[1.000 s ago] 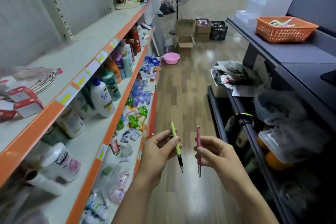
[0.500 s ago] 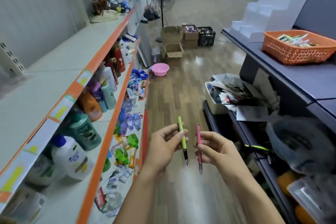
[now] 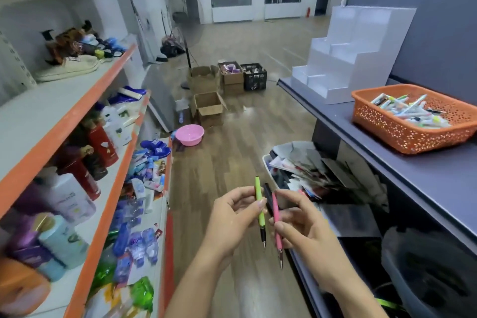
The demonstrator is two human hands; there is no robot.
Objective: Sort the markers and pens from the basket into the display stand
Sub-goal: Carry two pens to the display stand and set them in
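Note:
My left hand (image 3: pixel 233 217) pinches a green pen (image 3: pixel 260 210), tip pointing down. Close beside it, my right hand (image 3: pixel 300 222) pinches a pink pen (image 3: pixel 276 227), also tip down, with a dark object (image 3: pixel 268 199) showing just behind the two pens. Both hands are held low over the aisle floor. On the grey counter (image 3: pixel 426 178) to the right sits an orange basket (image 3: pixel 413 134) holding several markers and pens. Behind the basket stands the white stepped display stand (image 3: pixel 343 64), its compartments looking bare.
Orange-edged shelves (image 3: pixel 103 137) packed with bottles and packets line the left side. Cardboard boxes (image 3: pixel 206 103), a black crate (image 3: pixel 254 76) and a pink basin (image 3: pixel 189 134) sit on the wooden floor ahead. A bin of papers (image 3: pixel 296 170) lies under the counter.
The view has lifted and turned right, bringing the basket and display stand closer. My hands have drawn together, so the two pens now nearly touch.

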